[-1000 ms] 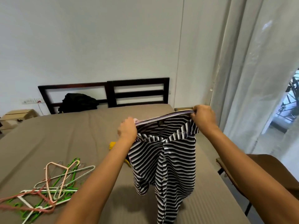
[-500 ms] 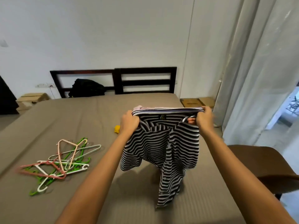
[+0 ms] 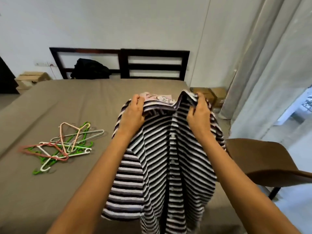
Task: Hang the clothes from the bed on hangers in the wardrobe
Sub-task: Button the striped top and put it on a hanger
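- Two bare hands hold one black-and-white striped shirt (image 3: 168, 157) up in the air over the near right part of the bed (image 3: 67, 102).
- Left hand (image 3: 133, 114): its grip is curled over the shirt's top edge at the left shoulder, with the fingers tucked over the fabric and the back of the hand towards the camera.
- Right hand (image 3: 198, 115): its grip pinches a bunched fold of the collar on the right side, thumb and fingers closed on the cloth.
- Between the two hands the collar sags. The button strip runs straight down the middle of the shirt, facing the camera.
- One short sleeve hangs on the left below the left forearm. The hem runs out of the bottom of the view, so whether it touches the bed cannot be told.
- Just behind the collar a pale pink patterned cloth (image 3: 157, 98) shows. What it is cannot be told.
- Several plastic hangers (image 3: 64, 144) in green, white, pink, red and grey lie in a tangled heap on the left of the bed, well apart from the shirt.
- At the far end stands a dark slatted headboard (image 3: 152, 54), with a black bag (image 3: 91, 69) against its left half.
- Cardboard boxes (image 3: 209, 95) sit beside the far right corner of the bed, and another box (image 3: 32, 78) sits at the far left.
- On the right a brown chair (image 3: 263, 162) stands beside the bed, below a long pale curtain (image 3: 270, 65).
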